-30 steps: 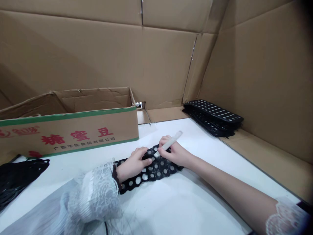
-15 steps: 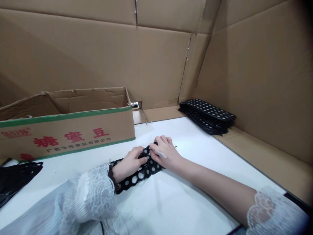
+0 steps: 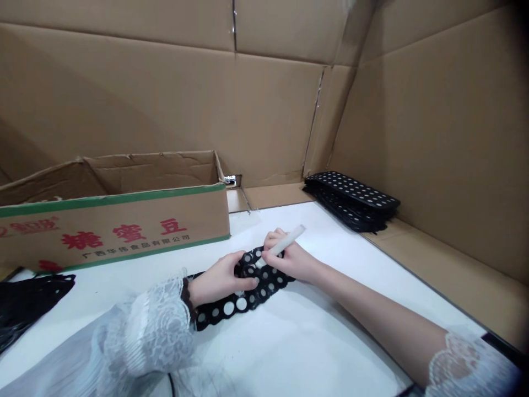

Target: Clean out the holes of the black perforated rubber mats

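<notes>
A black strip with rows of white and grey round spots lies slantwise on the white tabletop. My left hand grips its left part, thumb on top and the fingers curled at the far edge. Two spots near the left wrist look brighter white than the others. In my right hand is a whitish pen-like stick, pinched between thumb and fingers. The stick's lower end points down at the strip beside my left fingertips; whether it touches cannot be made out. My hands cover parts of the strip.
An open cardboard box with green edges and red lettering stands at the left. A stack of black dotted sheets rests by the right cardboard wall. Thin black pieces lie at the left edge. Cardboard also closes off the back.
The stick in my right hand has swung up and now shows at length above the fingers. My left thumb and fingers have spread slightly, uncovering more spots. The view has tilted a little.
</notes>
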`<action>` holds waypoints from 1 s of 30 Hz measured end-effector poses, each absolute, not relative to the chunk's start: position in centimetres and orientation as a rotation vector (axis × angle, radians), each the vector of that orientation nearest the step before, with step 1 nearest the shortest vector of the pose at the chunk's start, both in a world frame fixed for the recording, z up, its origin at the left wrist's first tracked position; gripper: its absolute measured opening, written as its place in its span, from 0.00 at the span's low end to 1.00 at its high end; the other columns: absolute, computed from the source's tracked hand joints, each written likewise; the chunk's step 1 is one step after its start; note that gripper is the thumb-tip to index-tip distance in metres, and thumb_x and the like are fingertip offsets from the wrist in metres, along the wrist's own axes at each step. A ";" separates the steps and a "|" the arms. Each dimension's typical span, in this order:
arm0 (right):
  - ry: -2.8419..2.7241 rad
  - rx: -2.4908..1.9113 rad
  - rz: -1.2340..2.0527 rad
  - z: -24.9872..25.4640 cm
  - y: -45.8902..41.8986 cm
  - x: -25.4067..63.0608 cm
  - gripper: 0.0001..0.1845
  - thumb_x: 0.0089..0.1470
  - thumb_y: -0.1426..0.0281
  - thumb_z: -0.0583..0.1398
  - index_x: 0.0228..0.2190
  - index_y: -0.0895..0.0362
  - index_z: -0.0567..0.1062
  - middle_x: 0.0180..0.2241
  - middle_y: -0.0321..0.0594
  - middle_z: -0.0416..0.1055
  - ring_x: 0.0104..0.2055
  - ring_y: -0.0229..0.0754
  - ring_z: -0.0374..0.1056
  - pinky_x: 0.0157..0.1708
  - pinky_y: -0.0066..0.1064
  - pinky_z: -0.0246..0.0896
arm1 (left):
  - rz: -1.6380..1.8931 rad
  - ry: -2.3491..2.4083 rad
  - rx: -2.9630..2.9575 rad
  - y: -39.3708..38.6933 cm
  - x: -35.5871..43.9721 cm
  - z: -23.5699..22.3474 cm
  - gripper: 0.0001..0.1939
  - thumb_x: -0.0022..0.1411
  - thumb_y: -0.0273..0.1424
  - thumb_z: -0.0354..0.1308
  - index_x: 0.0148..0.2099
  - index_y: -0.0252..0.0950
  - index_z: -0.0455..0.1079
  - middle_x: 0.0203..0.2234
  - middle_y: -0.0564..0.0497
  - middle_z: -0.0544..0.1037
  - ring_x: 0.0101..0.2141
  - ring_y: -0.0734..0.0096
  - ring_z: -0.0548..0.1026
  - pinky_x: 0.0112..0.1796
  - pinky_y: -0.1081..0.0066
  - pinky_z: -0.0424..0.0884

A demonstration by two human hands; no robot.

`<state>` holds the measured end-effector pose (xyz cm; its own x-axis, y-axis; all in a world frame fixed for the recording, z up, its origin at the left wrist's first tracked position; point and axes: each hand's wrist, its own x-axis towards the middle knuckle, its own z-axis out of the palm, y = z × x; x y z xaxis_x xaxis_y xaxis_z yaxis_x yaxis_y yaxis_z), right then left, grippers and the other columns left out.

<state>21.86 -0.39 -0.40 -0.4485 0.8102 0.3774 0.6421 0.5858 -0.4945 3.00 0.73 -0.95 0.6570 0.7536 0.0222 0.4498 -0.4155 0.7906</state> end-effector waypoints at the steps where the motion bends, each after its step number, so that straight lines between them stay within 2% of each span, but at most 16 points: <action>1: -2.244 -1.148 0.408 -0.3 -0.4 21.9 0.10 0.49 0.71 0.52 0.19 0.57 0.63 0.26 0.35 0.60 0.35 0.38 0.53 0.39 0.33 0.49 | 0.480 0.925 2.075 0.7 3.0 -0.8 0.20 0.47 0.35 0.56 0.43 0.33 0.63 0.38 0.50 0.71 0.38 0.65 0.67 0.41 0.68 0.62; 5: -2.302 -1.160 0.449 -0.2 -0.6 22.0 0.10 0.48 0.69 0.54 0.18 0.57 0.66 0.31 0.36 0.60 0.38 0.40 0.53 0.42 0.35 0.47 | 0.393 0.915 2.132 0.7 3.1 -0.1 0.16 0.48 0.35 0.54 0.40 0.33 0.65 0.34 0.52 0.73 0.34 0.67 0.69 0.36 0.71 0.63; 10: -2.349 -1.148 0.438 -0.2 -0.8 22.0 0.10 0.48 0.66 0.55 0.20 0.57 0.69 0.33 0.38 0.59 0.40 0.41 0.52 0.43 0.37 0.48 | 0.228 1.114 2.218 0.4 3.0 0.5 0.14 0.47 0.39 0.52 0.32 0.34 0.68 0.27 0.53 0.73 0.30 0.66 0.69 0.30 0.72 0.62; 15: -2.336 -1.122 0.378 0.1 -1.3 21.6 0.10 0.49 0.67 0.54 0.19 0.57 0.69 0.33 0.37 0.59 0.39 0.40 0.53 0.42 0.35 0.48 | 0.166 1.236 2.121 0.0 2.7 1.0 0.11 0.44 0.33 0.52 0.30 0.33 0.67 0.25 0.53 0.73 0.27 0.67 0.69 0.25 0.74 0.60; 18: -2.325 -1.123 0.292 0.4 -1.5 21.3 0.11 0.49 0.68 0.54 0.18 0.57 0.68 0.30 0.36 0.59 0.37 0.39 0.53 0.40 0.35 0.47 | 0.203 1.250 2.212 0.0 2.4 1.7 0.09 0.45 0.34 0.51 0.27 0.33 0.66 0.23 0.53 0.72 0.25 0.68 0.69 0.23 0.75 0.58; 23: -2.293 -1.098 0.294 0.6 -1.5 21.1 0.10 0.49 0.67 0.54 0.19 0.57 0.68 0.29 0.37 0.59 0.36 0.39 0.53 0.38 0.33 0.49 | 0.156 1.259 2.389 0.6 1.5 3.8 0.14 0.46 0.41 0.52 0.30 0.36 0.65 0.24 0.53 0.72 0.25 0.68 0.69 0.23 0.75 0.57; 26: -2.280 -1.099 0.378 0.2 -1.9 20.6 0.10 0.49 0.66 0.54 0.20 0.56 0.68 0.29 0.37 0.59 0.37 0.39 0.53 0.38 0.32 0.50 | -0.042 1.367 2.497 0.8 0.9 4.5 0.19 0.44 0.47 0.53 0.32 0.36 0.65 0.23 0.51 0.71 0.25 0.66 0.69 0.23 0.74 0.56; 30: -2.300 -1.117 0.407 -0.9 -2.2 20.1 0.11 0.49 0.66 0.54 0.19 0.57 0.67 0.28 0.36 0.58 0.36 0.38 0.53 0.38 0.34 0.49 | -0.186 1.405 2.736 0.6 0.8 3.6 0.18 0.47 0.44 0.53 0.36 0.37 0.65 0.25 0.47 0.72 0.29 0.59 0.70 0.29 0.69 0.59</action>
<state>20.07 -2.19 -0.88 -0.5066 0.7922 0.3404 0.6271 0.6095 -0.4851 0.81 0.59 3.58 0.5776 0.8052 -0.1345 0.8125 -0.5830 -0.0015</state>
